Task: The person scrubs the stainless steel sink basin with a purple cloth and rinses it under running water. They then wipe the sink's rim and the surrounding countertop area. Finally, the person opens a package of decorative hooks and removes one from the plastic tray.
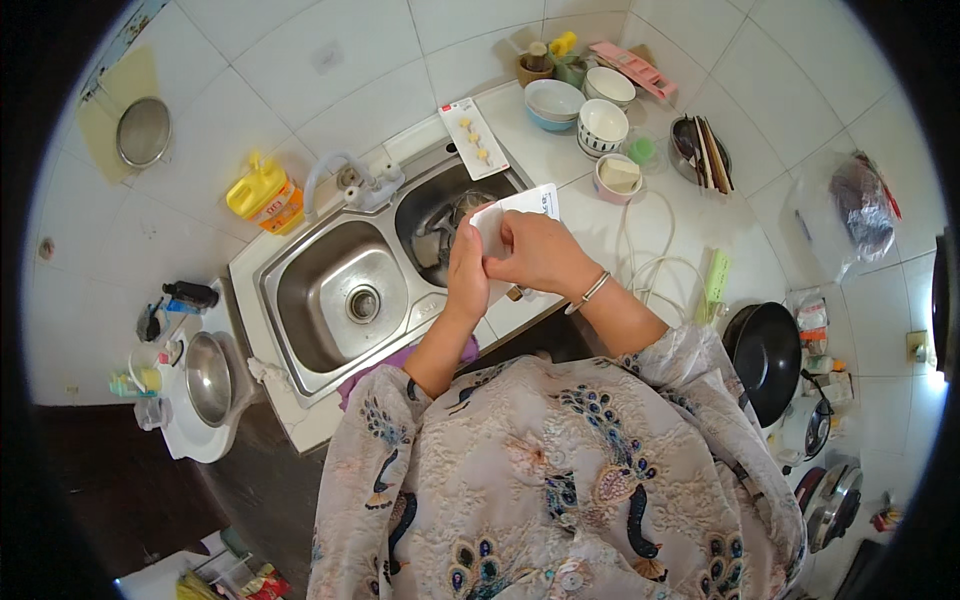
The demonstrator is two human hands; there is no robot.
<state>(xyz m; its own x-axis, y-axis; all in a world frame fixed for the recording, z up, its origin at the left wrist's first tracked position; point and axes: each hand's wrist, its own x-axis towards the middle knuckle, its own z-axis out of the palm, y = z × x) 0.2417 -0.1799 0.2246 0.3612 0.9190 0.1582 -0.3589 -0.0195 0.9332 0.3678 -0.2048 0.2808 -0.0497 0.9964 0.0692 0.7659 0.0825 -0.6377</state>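
In front of me, above the right sink basin's near edge, my left hand (467, 272) is closed round the left side of a white card-like package (541, 201) with some dark print. My right hand (542, 255) lies across the same package, its fingers bent in and its thumb towards the left hand. What the right fingertips pinch inside is hidden. Behind the hands, a white card with yellow pieces (473, 139) leans at the sink's back right corner. Below the hands, the right basin (408, 212) holds several wet-looking items that I cannot make out.
The left steel basin (335, 300) has a drain strainer. A grey faucet (370, 188) and yellow jug (266, 198) stand behind it. Bowls (603, 124), a pot with chopsticks (700, 150) and a white cord (652, 262) occupy the right counter. A black wok (765, 362) is further right.
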